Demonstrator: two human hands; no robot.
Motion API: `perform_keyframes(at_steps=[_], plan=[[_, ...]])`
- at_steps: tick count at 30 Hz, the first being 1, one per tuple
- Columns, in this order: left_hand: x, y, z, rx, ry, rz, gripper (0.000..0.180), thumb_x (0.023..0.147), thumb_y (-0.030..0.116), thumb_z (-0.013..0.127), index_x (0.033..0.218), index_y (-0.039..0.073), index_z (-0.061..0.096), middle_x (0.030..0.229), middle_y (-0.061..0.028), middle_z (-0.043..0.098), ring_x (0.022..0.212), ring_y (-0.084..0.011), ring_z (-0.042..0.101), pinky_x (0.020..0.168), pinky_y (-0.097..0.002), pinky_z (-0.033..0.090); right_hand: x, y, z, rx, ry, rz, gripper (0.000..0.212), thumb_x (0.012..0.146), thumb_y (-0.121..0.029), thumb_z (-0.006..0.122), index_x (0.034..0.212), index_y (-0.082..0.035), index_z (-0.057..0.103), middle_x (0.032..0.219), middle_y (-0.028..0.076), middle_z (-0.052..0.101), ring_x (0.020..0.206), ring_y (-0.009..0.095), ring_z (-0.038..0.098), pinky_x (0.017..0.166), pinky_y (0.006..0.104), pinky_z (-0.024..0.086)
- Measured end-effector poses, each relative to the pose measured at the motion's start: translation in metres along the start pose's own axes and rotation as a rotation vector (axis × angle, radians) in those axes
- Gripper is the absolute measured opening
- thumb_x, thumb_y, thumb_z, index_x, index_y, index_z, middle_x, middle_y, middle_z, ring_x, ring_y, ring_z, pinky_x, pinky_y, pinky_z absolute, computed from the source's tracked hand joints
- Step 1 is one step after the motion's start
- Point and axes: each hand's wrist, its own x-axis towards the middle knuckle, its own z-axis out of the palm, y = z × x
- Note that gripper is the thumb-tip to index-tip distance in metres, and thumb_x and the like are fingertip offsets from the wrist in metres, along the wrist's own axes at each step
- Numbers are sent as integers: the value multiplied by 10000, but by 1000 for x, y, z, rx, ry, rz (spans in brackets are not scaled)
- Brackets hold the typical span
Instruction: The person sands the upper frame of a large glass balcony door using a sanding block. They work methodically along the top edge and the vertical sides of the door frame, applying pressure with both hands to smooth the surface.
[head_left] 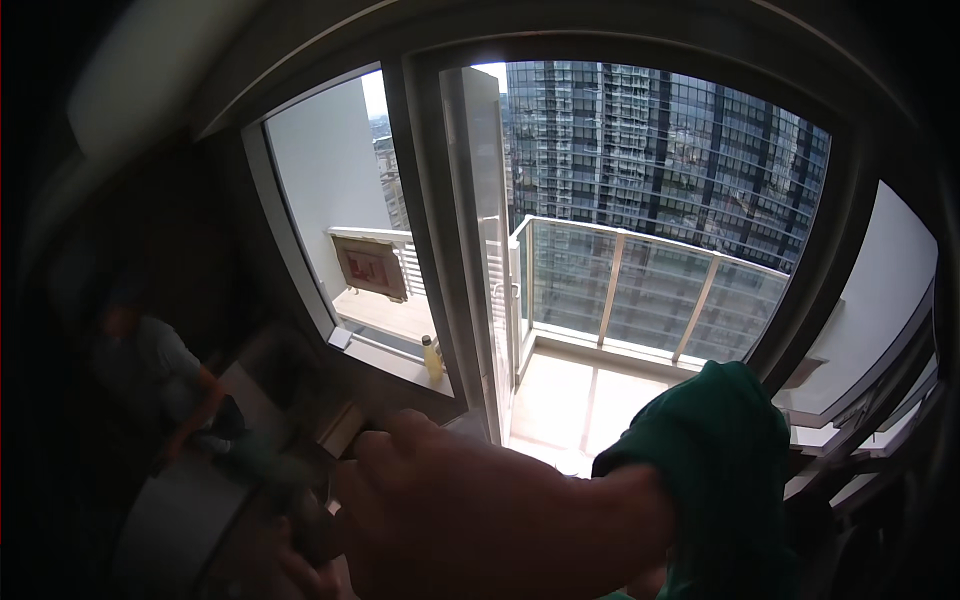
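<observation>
My right hand (pixel 450 510) fills the lower middle of the view, and its green sleeve (pixel 720 470) comes in from the right. The fingers are curled around a blurred dark and tan handle-like object (pixel 335 435) close to the camera. A few fingers of my left hand (pixel 290 572) show at the bottom edge under a blurred grey round thing (pixel 170 520); what they hold is hidden. Both hands are just inside a grey-framed balcony door (pixel 475 260).
A small yellow bottle (pixel 432 358) stands on the sill left of the door frame. Outside lie a tiled balcony floor (pixel 570 400) with a glass railing (pixel 650 290) and a high-rise tower (pixel 680 150). A person's dim figure (pixel 140 370) shows at the left.
</observation>
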Motion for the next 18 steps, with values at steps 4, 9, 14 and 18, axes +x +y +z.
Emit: perform_keyframes(at_steps=[4, 9, 14, 18], plan=[[13, -11, -20, 215, -45, 195, 407, 898, 48, 633, 1293, 8, 543, 1195, -184, 631, 1045, -204, 635, 864, -271, 549, -40, 84, 50, -48, 556, 85, 269, 785, -102, 677, 1029, -10, 613, 833, 96, 604, 685, 206, 610, 567, 320, 487], [19, 9, 4, 766, -146, 430, 680, 926, 373, 661, 1383, -60, 404, 1234, -247, 583, 1054, -340, 632, 870, -405, 545, -99, 210, 67, 518, 1238, 559, 289, 952, -98, 613, 1216, 19, 629, 1003, 116, 705, 830, 133, 661, 748, 266, 535], [44, 17, 59, 271, -63, 93, 409, 994, 249, 557, 1220, -91, 553, 1131, -194, 640, 926, -282, 649, 816, -405, 545, -134, 284, 67, 468, 1656, 795, 344, 932, -162, 650, 1200, 53, 628, 1043, 113, 704, 933, 150, 648, 856, 268, 503], [74, 22, 93, -393, 195, -554, 398, 991, 270, 525, 1182, -74, 589, 1093, -155, 658, 941, -274, 649, 836, -404, 540, -136, 325, 64, 433, 1691, 684, 350, 925, -187, 658, 1178, 54, 638, 1030, 106, 706, 912, 151, 646, 850, 279, 503]])
